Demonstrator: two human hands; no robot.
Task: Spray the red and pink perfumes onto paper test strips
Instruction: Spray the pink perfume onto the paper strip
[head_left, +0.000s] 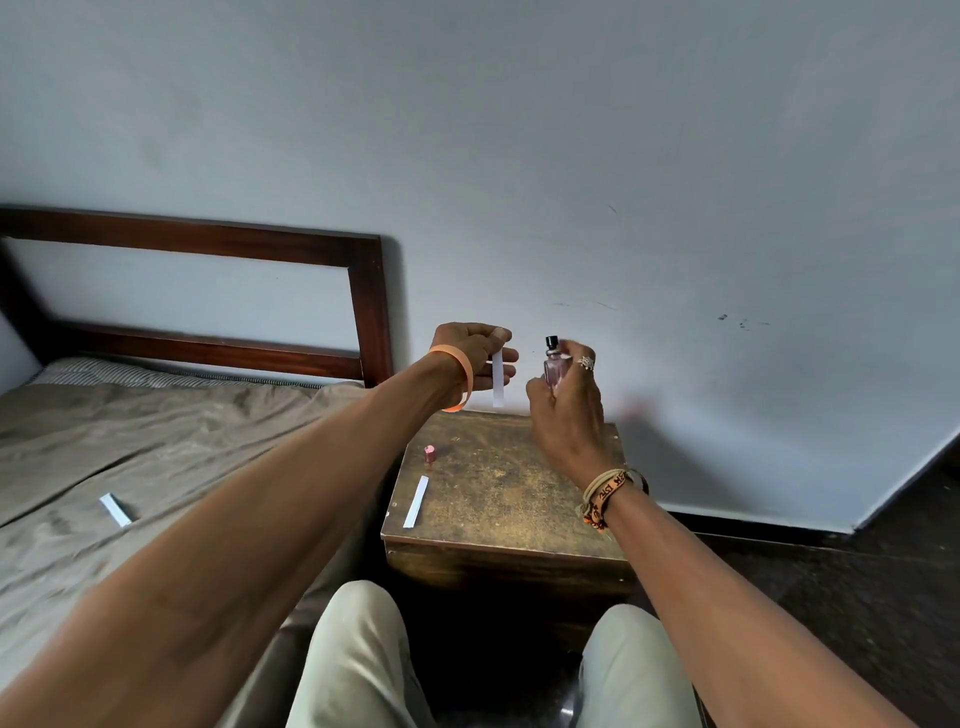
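Note:
My right hand (566, 410) grips a small pink perfume bottle (554, 370) with a black spray top, held upright above the back of the wooden box. To its left, my left hand (475, 358) pinches the top of a white paper test strip (498, 379), which hangs straight down a short way from the bottle's nozzle. A small pink cap (429, 453) stands on the box's left part. A second white strip (416, 502) lies along the box's left edge.
The worn wooden box (509, 499) stands between my knees and the wall. A bed with a brown sheet (156, 457) and dark wooden headboard (363, 291) fills the left; another white strip (115, 510) lies on it. Dark floor lies to the right.

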